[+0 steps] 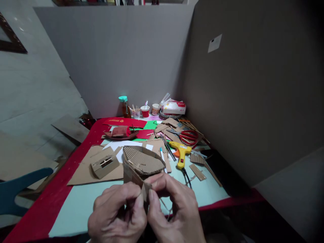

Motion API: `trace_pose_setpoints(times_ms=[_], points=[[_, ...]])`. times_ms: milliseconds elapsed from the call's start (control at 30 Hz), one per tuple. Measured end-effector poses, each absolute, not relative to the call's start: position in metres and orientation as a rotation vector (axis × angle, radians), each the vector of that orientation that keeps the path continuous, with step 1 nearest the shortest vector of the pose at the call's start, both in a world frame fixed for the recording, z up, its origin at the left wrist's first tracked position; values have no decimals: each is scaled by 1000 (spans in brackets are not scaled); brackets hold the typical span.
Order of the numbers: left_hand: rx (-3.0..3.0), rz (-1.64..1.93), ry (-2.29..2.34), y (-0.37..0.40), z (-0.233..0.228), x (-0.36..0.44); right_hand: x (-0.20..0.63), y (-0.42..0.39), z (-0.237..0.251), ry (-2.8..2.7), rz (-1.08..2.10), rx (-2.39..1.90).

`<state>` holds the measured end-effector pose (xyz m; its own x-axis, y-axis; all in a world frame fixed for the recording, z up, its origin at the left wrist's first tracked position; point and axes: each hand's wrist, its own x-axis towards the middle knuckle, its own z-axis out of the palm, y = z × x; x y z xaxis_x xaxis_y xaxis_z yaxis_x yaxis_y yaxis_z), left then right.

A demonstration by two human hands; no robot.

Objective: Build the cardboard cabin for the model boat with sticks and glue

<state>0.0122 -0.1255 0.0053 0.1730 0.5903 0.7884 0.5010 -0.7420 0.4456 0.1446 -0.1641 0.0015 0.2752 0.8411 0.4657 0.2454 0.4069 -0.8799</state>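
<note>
Over the surface (73,209) | left hand (117,211), right hand (176,206): each grip pinching cardboard strip (145,191) | cardboard hull (144,160) just beyond | glue gun (181,153) rightward

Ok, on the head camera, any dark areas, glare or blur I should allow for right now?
Head view: dim, with the panel on the right fading nearly to black; small glints high on the left wall, same view; in the head view too, ridges in the cardboard boat are readable, left hand and right hand show no strong blur.
</note>
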Motion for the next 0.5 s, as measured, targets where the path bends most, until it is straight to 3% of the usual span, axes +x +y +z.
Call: trace_pose_setpoints(times_ms=[500], points=[[1956, 1676, 1345, -124, -25, -17, 159, -145, -5, -944, 824, -1021]])
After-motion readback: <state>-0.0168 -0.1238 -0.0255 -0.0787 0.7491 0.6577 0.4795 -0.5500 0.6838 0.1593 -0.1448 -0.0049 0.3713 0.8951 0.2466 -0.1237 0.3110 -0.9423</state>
